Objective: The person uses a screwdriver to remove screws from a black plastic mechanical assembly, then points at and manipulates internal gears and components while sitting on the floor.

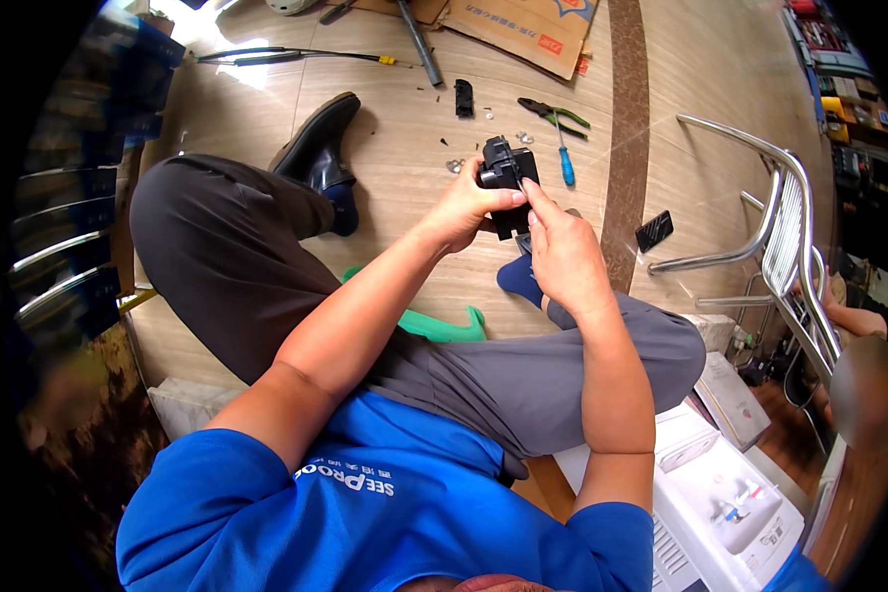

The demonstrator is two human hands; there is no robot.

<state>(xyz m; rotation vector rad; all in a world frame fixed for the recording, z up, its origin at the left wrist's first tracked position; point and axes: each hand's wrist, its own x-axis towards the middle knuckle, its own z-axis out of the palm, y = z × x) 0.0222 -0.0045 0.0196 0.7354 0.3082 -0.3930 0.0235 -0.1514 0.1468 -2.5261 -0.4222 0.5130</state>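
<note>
In front of me my left hand [464, 209] is closed around a black boxy mechanism [503, 168], thumb across its near face and fingers behind it. A cylinder-like part sticks out at its upper left. My right hand [567, 245] is closed at the mechanism's right side, with a fingertip pressed on it and the other fingers curled in. Whether something small sits under that fingertip is hidden. Just beyond lie a small black plastic part [464, 99], pliers with green handles [555, 116], a screwdriver with a blue handle [566, 166] and several small loose metal pieces.
A green plastic stool [442, 328] is under my legs. My phone-like black slab [653, 231] lies near a metal chair [784, 227] at right, where another person sits. Cardboard [523, 35], a dark rod [421, 44] and a cable [296, 55] lie at the far side.
</note>
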